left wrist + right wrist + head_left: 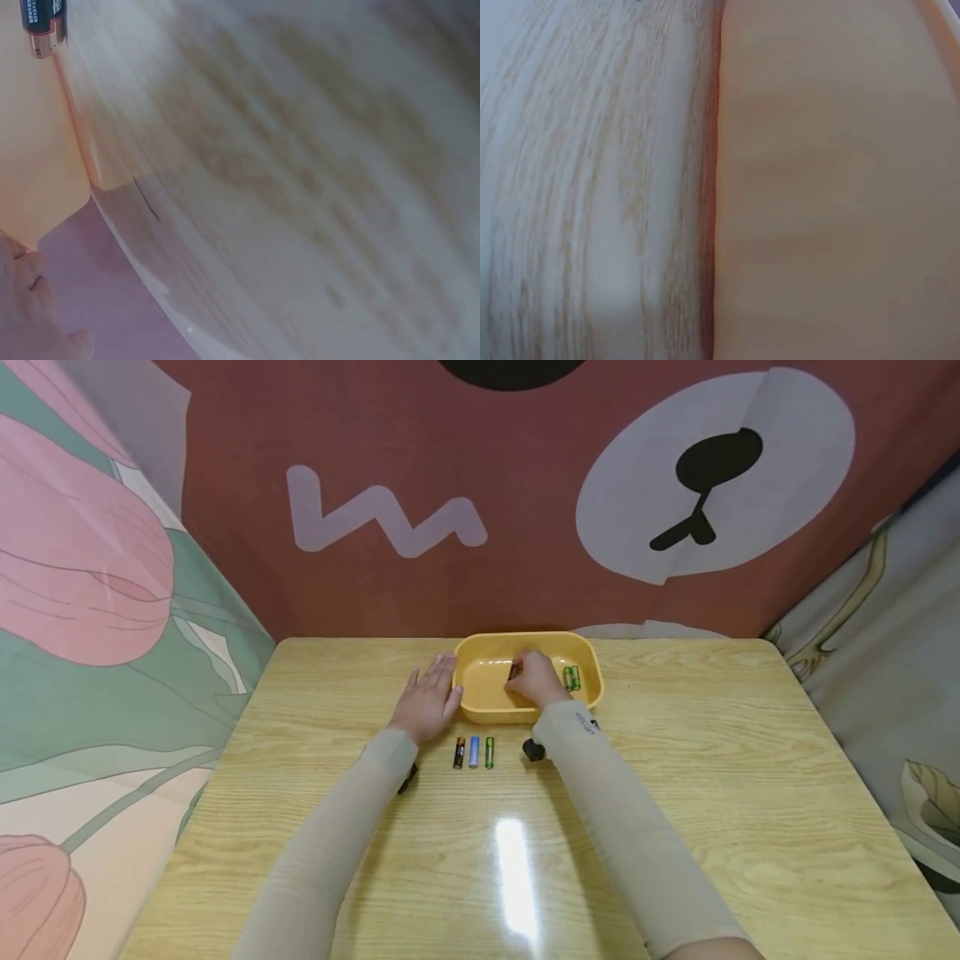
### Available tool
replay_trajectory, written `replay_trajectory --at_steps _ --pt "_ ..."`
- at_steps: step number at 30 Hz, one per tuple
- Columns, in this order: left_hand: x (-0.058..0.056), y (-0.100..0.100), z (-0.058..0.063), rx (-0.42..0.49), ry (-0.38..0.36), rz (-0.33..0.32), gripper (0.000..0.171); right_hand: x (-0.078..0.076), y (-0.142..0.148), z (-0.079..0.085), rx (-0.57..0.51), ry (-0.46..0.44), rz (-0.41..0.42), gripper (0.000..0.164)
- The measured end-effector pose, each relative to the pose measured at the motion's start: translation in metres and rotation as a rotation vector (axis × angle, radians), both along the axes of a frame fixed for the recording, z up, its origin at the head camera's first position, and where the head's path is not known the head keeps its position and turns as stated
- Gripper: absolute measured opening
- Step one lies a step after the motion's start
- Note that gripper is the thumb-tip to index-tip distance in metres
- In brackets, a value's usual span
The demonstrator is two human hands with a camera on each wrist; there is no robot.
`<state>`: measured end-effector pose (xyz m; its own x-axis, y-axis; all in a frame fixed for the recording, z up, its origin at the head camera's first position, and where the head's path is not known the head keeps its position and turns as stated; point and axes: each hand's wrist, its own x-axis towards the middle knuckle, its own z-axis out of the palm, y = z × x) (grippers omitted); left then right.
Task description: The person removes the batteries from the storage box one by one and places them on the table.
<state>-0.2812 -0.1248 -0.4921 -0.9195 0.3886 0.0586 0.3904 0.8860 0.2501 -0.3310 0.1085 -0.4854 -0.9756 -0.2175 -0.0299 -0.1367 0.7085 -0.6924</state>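
Your right hand [538, 680] pinches a dark, brownish battery [515, 670], partly hidden, at its fingertips, within the yellow basin [498, 716] by the worktop's [420, 877] far edge. Two green batteries [567, 678] lie side by side toward the basin's right end. Your left hand [427, 702], fingers extended, touches its left rim. Nearer the worktop's front edge lie a black-and-copper battery [459, 752], a blue battery [474, 752] and a green battery [490, 752] in a row.
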Motion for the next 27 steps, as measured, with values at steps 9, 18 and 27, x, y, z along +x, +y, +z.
replay_trajectory --at_steps 9,18,27 --pt "0.0006 -0.0001 -0.0010 0.003 0.005 0.002 0.064 0.0011 -0.0017 0.0005 -0.011 -0.004 0.004 0.011" --pt "0.0007 0.0003 0.0003 0.003 0.001 0.009 0.064 0.0005 -0.0005 -0.0018 -0.078 -0.018 -0.016 0.019" --pt "-0.0003 0.0003 -0.0012 0.002 0.013 0.006 0.065 0.0013 0.0015 -0.0017 -0.121 -0.013 -0.033 0.040"
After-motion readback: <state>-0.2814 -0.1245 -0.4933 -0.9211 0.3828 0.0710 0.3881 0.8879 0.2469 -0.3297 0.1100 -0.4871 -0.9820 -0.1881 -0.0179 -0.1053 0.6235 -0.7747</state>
